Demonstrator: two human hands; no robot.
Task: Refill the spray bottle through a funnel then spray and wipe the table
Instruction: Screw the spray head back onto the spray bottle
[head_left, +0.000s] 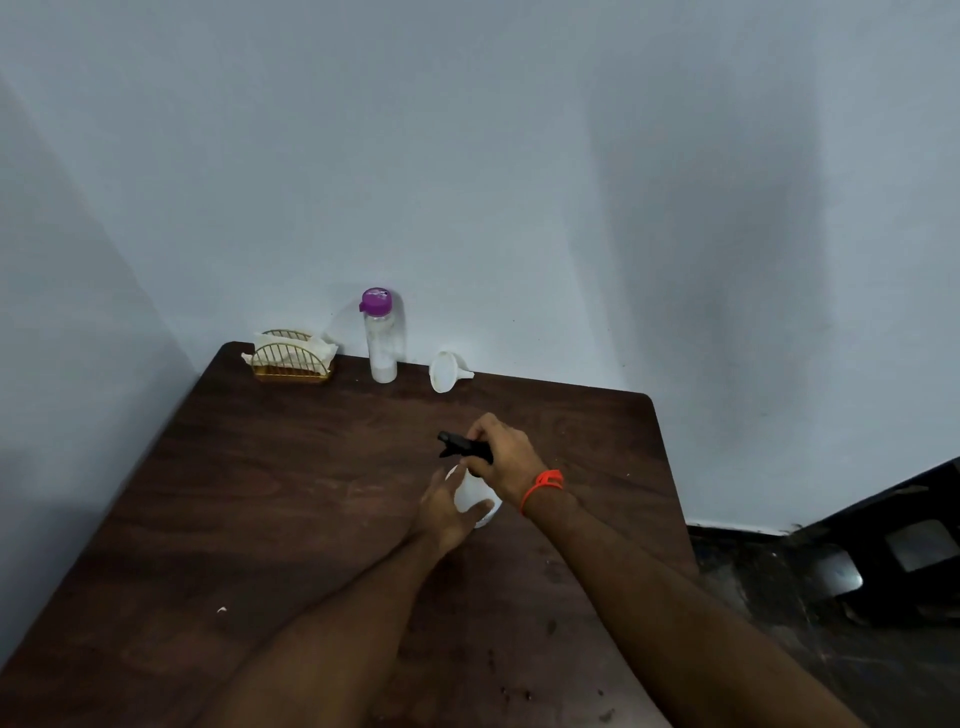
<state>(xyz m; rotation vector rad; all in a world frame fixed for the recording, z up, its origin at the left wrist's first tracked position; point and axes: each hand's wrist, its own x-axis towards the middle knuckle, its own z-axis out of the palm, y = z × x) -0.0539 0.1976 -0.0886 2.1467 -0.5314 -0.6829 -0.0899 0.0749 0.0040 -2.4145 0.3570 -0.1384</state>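
My left hand (448, 506) wraps the white spray bottle (475, 496) standing on the table (270, 483); my right hand (506, 453) grips its black trigger head (460, 446).

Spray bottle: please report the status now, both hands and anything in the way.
Left hand around white spray bottle body; right hand on black spray head. Bottle upright on table. Funnel lying unused at back. Nothing in the way.

Dim, bluish light; a soft big shadow on the wall (727, 234) at right; edges bend; the picture is slightly blurred.
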